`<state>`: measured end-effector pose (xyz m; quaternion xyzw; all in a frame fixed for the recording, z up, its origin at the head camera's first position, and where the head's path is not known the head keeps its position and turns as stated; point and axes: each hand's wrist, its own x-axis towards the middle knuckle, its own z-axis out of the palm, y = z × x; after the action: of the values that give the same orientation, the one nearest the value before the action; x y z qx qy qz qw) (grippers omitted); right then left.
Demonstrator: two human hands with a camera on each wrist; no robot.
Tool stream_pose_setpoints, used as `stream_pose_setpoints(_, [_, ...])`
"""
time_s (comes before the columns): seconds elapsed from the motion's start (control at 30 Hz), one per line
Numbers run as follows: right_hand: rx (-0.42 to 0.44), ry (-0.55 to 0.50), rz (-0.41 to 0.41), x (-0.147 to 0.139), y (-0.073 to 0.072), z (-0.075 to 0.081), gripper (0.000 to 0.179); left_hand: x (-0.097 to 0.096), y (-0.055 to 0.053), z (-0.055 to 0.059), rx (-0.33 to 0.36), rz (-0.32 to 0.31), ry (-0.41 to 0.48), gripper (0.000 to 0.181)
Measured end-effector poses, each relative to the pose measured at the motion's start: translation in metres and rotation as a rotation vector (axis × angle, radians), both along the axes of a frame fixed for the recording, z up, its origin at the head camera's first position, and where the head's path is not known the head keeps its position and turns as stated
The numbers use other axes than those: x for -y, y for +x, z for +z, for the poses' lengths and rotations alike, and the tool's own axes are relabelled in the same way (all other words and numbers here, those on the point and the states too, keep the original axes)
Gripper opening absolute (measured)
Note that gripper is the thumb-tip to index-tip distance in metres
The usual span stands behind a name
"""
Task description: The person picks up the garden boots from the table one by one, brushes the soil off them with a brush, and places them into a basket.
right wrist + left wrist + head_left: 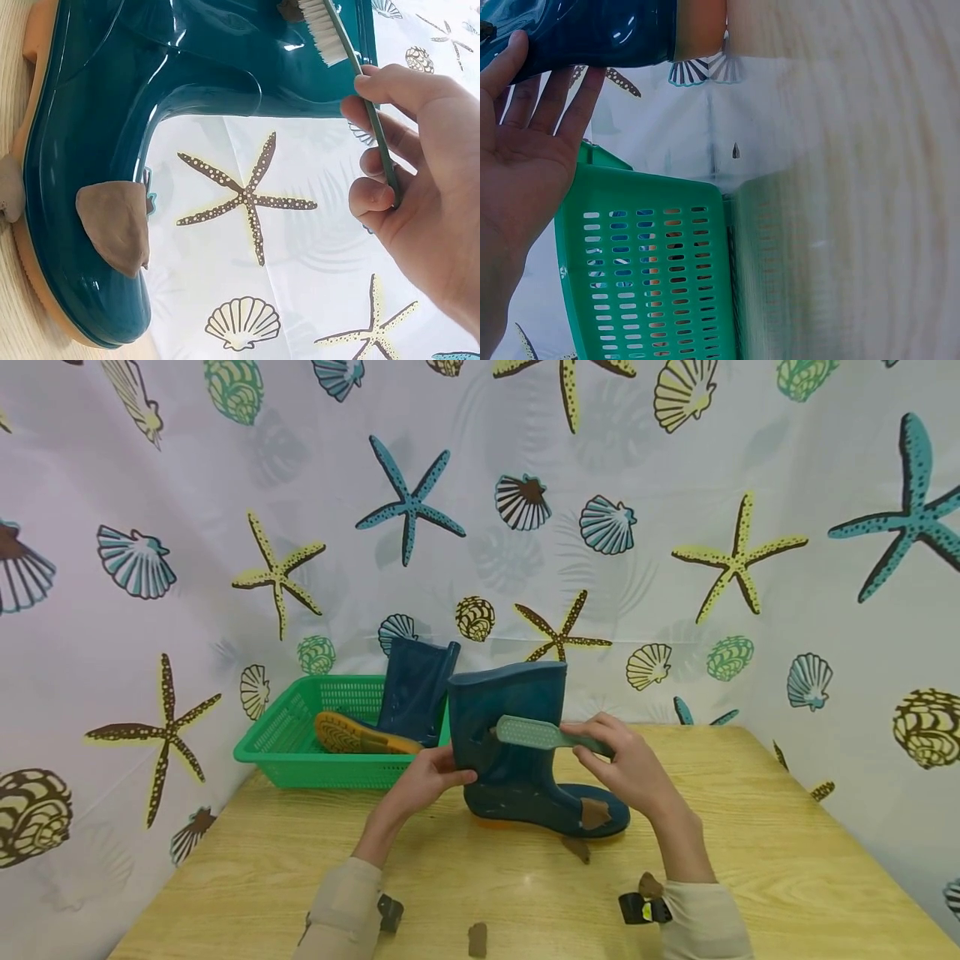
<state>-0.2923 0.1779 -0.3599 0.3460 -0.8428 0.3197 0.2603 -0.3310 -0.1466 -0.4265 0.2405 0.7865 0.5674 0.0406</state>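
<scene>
A dark teal rain boot (pixel 517 772) with an orange sole stands on the table, toe to the right. My left hand (pixel 423 781) grips the back of its shaft above the heel; in the left wrist view the thumb lies on the near side, with the fingers behind. My right hand (pixel 626 764) holds a scrub brush (pixel 528 733) by its green handle. In the right wrist view, its white bristles (pixel 327 34) face the shaft, right beside a brown clay-like lump (pixel 291 10). A larger brown patch (pixel 116 225) sticks to the toe.
Behind on the left stands a green basket (pixel 315 768) with a second boot (pixel 416 693) inside, its sole toward me. Brown pieces lie on the wooden table (pixel 247 877), one near the toe (pixel 577 849) and another at the front (pixel 477 939). A patterned curtain (pixel 480 560) surrounds the table.
</scene>
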Motion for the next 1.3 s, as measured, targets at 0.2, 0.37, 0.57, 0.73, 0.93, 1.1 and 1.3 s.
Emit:
stream_pose_setpoints(0.2, [0.034,-0.02,-0.002,-0.002,0.002,0.002,0.03,-0.001,-0.001,-0.001,-0.007,0.002,-0.007,0.044])
stream_pose_setpoints(0.37, [0.029,-0.069,-0.026,-0.002,0.004,0.004,0.03,-0.001,-0.001,0.0,-0.001,0.003,-0.004,0.044])
stream_pose_setpoints(0.57, [0.055,-0.054,-0.063,-0.002,0.004,0.005,0.03,-0.002,-0.002,0.0,-0.008,0.004,-0.006,0.044])
stream_pose_setpoints(0.73, [0.106,-0.02,-0.053,-0.007,0.005,0.006,0.03,-0.001,-0.002,-0.001,-0.003,-0.006,-0.003,0.047])
stream_pose_setpoints(0.93, [0.163,0.017,-0.027,-0.018,0.006,0.007,0.029,-0.001,-0.001,0.0,-0.013,-0.008,-0.011,0.051])
stream_pose_setpoints(1.1, [0.226,0.038,-0.007,-0.025,0.007,0.006,0.027,-0.001,-0.001,0.0,-0.021,-0.002,-0.018,0.051])
stream_pose_setpoints(1.3, [0.269,0.024,-0.01,-0.032,0.008,0.006,0.027,-0.002,-0.001,-0.001,-0.014,-0.002,-0.019,0.055])
